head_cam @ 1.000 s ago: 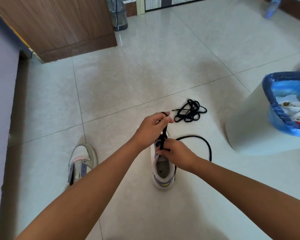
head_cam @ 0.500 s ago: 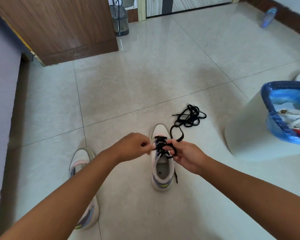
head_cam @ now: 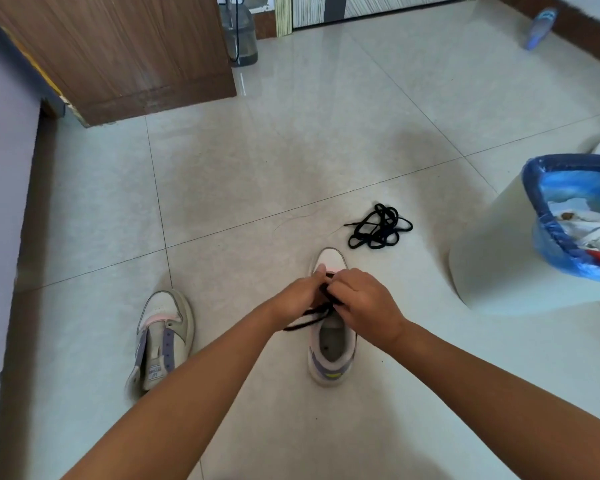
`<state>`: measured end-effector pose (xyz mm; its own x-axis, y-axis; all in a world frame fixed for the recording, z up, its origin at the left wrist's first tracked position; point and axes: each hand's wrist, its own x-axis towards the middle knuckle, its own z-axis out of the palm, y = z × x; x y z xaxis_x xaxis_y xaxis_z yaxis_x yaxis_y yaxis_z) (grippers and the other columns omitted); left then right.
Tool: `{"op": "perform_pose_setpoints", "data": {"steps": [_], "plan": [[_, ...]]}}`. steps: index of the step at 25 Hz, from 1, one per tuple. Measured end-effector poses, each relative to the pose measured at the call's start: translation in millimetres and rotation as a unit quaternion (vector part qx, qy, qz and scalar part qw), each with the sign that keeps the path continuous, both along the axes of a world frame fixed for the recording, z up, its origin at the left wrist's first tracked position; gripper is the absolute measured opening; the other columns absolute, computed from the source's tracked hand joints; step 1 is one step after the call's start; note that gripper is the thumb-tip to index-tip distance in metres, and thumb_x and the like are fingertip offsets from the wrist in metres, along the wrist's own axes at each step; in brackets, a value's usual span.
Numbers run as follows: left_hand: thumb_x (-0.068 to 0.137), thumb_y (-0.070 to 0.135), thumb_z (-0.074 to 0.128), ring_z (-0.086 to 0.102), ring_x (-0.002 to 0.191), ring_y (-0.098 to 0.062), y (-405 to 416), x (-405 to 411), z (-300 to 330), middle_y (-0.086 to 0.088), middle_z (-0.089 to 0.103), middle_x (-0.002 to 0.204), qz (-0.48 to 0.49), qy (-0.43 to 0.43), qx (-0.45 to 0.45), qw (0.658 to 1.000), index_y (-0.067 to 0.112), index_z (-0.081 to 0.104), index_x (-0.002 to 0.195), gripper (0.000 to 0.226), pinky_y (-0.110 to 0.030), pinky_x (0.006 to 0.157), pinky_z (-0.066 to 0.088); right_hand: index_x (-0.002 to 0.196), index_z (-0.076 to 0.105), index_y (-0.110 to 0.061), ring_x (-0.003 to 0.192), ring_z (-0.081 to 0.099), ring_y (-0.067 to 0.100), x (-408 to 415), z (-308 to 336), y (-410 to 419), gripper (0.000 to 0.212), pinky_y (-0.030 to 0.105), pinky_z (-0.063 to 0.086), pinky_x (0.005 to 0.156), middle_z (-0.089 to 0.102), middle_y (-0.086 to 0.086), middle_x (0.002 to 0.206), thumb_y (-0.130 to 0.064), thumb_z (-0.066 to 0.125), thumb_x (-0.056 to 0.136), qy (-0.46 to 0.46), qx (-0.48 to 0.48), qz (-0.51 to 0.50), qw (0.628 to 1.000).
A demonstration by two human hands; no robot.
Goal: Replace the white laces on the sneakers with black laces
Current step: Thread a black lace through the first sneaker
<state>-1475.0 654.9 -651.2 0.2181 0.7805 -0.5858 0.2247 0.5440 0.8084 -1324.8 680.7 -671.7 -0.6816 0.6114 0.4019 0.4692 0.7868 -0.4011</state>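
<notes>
A white sneaker [head_cam: 331, 351] stands on the tiled floor, heel toward me, with a black lace [head_cam: 309, 318] partly threaded through it. My left hand [head_cam: 300, 299] and my right hand [head_cam: 364, 301] meet over its eyelets, and both pinch the black lace; the fingertips and eyelets are hidden. A loose end of the lace trails left under my left wrist. A second white sneaker [head_cam: 161, 337] lies to the left without a lace, tongue pulled open. A spare black lace [head_cam: 380, 228] sits in a tangle beyond the shoe.
A white bin [head_cam: 492, 268] with a blue liner holds white scraps at the right. A wooden cabinet [head_cam: 118, 53] stands at the back left with a water jug [head_cam: 239, 32] beside it. A wall runs along the left edge. A blue slipper [head_cam: 539, 27] lies far right.
My hands have come together over the front eyelets. The long loop of lace that hung to the right has been drawn in, and a free end now trails left.
</notes>
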Motion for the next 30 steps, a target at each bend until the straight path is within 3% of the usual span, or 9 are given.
{"op": "perform_pose_setpoints", "data": {"steps": [3, 7, 11, 14, 16, 19, 23, 27, 30], "plan": [[0.102, 0.037, 0.03, 0.061, 0.098, -0.008, -10, 3, -9, 0.003, 0.066, 0.102, -0.036, -0.018, 0.002, 0.999, 0.026, 0.06, 0.111, 0.033, -0.027, 0.094, 0.045, 0.095, 0.053, -0.012, 0.069, 0.048, 0.01, 17, -5, -11, 0.012, 0.021, 0.042, 0.061, 0.055, 0.001, 0.087, -0.01, 0.059, 0.085, 0.039, -0.21, -0.114, 0.97], [0.095, 0.001, 0.044, 0.059, 0.094, -0.008, -26, 6, -18, 0.003, 0.063, 0.098, -0.011, 0.008, 0.056, 0.998, 0.019, 0.052, 0.121, 0.033, -0.007, 0.073, 0.046, 0.088, 0.054, -0.015, 0.073, 0.06, 0.013, 30, -11, -24, 0.008, 0.024, 0.051, 0.071, 0.063, -0.005, 0.08, -0.009, 0.059, 0.09, 0.104, -0.478, -0.199, 0.849], [0.082, 0.002, 0.065, 0.052, 0.082, -0.011, -35, 18, -25, 0.006, 0.055, 0.093, -0.066, 0.129, 0.13, 0.981, 0.021, 0.054, 0.103, 0.031, -0.009, 0.068, 0.042, 0.091, 0.056, -0.007, 0.075, 0.063, 0.016, 33, -14, -26, 0.005, 0.026, 0.054, 0.068, 0.066, 0.002, 0.08, -0.002, 0.055, 0.09, 0.161, -0.534, -0.215, 0.801], [0.08, -0.003, 0.064, 0.053, 0.08, -0.015, -30, 12, -25, 0.004, 0.055, 0.083, 0.127, 0.154, 0.143, 0.969, 0.021, 0.055, 0.084, 0.026, -0.016, 0.067, 0.04, 0.088, 0.056, -0.011, 0.07, 0.063, 0.012, 35, -12, -26, 0.009, 0.02, 0.052, 0.063, 0.066, 0.0, 0.078, -0.002, 0.054, 0.091, 0.161, -0.548, -0.217, 0.792], [0.082, -0.002, 0.058, 0.056, 0.093, -0.022, -24, -12, -26, -0.005, 0.055, 0.098, 0.251, 0.272, 0.092, 0.924, 0.016, 0.053, 0.091, 0.021, -0.021, 0.071, 0.04, 0.085, 0.055, -0.014, 0.068, 0.062, 0.012, 37, -11, -26, 0.012, 0.02, 0.051, 0.063, 0.066, -0.001, 0.076, -0.003, 0.054, 0.092, 0.159, -0.555, -0.212, 0.789], [0.09, 0.025, 0.058, 0.045, 0.119, -0.029, -22, -31, -24, -0.009, 0.046, 0.122, 0.069, 0.418, -0.018, 0.905, 0.017, 0.052, 0.116, 0.028, -0.035, 0.093, 0.04, 0.085, 0.056, -0.012, 0.063, 0.059, 0.008, 38, -9, -28, 0.013, 0.018, 0.049, 0.061, 0.064, 0.0, 0.074, -0.001, 0.057, 0.09, 0.183, -0.559, -0.196, 0.785], [0.096, 0.031, 0.051, 0.055, 0.095, -0.012, -16, 16, -6, 0.001, 0.061, 0.099, -0.081, 0.121, 0.024, 0.989, 0.015, 0.064, 0.107, 0.024, -0.025, 0.085, 0.042, 0.085, 0.055, -0.015, 0.067, 0.055, 0.014, 36, -11, -29, 0.017, 0.024, 0.048, 0.064, 0.061, 0.008, 0.079, 0.001, 0.062, 0.085, 0.182, -0.546, -0.185, 0.797], [0.088, 0.032, 0.063, 0.057, 0.088, -0.012, -10, 17, -9, -0.001, 0.062, 0.091, -0.08, 0.094, 0.004, 0.992, 0.019, 0.064, 0.081, 0.015, -0.027, 0.08, 0.046, 0.077, 0.054, -0.012, 0.06, 0.054, 0.011, 39, -10, -29, 0.02, 0.021, 0.046, 0.06, 0.059, 0.004, 0.071, 0.004, 0.066, 0.081, 0.198, -0.553, -0.197, 0.785], [0.093, 0.033, 0.056, 0.057, 0.109, -0.013, -10, 6, -14, -0.002, 0.065, 0.11, -0.058, 0.012, -0.079, 0.995, 0.015, 0.066, 0.098, 0.021, -0.028, 0.089, 0.045, 0.074, 0.055, -0.012, 0.06, 0.055, 0.013, 43, -9, -26, 0.018, 0.022, 0.047, 0.062, 0.06, 0.003, 0.069, -0.001, 0.066, 0.084, 0.18, -0.572, -0.181, 0.78]]}}
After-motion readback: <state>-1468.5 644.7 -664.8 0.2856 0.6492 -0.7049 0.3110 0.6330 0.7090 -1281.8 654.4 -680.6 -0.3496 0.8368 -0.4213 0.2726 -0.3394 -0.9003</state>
